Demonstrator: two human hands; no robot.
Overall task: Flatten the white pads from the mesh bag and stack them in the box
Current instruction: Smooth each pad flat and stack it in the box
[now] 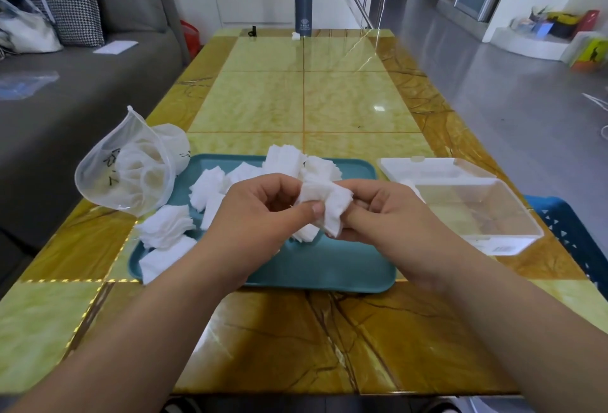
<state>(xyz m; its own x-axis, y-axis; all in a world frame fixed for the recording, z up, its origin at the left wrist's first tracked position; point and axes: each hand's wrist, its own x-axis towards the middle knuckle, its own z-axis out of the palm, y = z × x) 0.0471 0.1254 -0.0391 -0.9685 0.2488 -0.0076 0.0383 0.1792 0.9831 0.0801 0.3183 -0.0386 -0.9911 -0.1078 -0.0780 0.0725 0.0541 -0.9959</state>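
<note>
While the left hand point(263, 212) pinches a crumpled white pad point(324, 203), right hand point(391, 215) fingers point(365, 213) grip it too.

The right hand point(391, 215) has its fingertips tucked out of sight under the crumpled pad point(332, 208), and the left hand point(263, 212) covers the pad's left edge. Just behind the right fingers, they block the left corner of the box point(477, 212); a white scrap point(415, 189) there may be another pad. Left of the fingers, the writing on the mesh bag point(125, 169) is unreadable.
</note>
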